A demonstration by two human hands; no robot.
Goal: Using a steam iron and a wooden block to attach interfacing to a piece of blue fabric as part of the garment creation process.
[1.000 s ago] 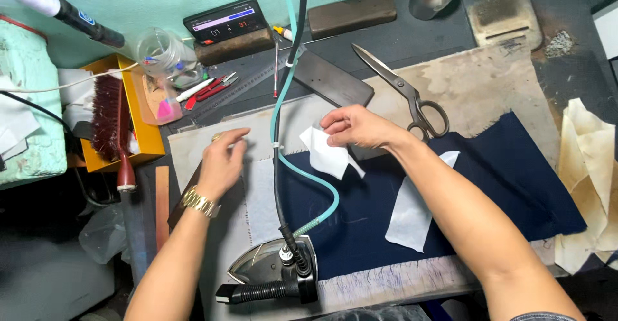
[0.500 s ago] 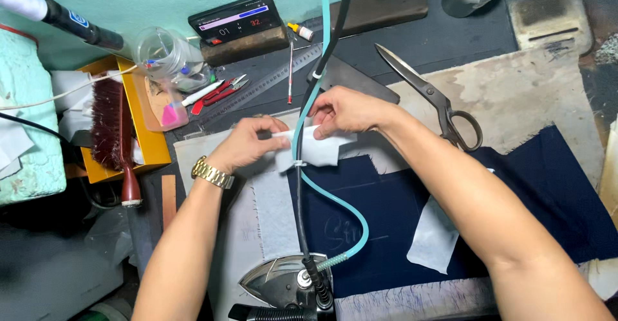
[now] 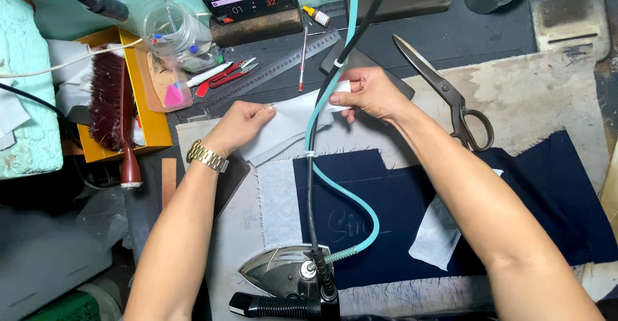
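A navy cloth (image 3: 450, 199) covers the worktable's (image 3: 534, 96) near right part. Both hands, the left hand (image 3: 241, 125) and the right hand (image 3: 370, 92), pinch a white fabric strip (image 3: 290, 125) (stretched between them) toward the far edge, behind the steam iron (image 3: 283, 276).

Iron (image 3: 283, 282) handle cut by bottom edge; hoses (image 3: 312, 141) hide white strip (image 3: 293, 118) middle.
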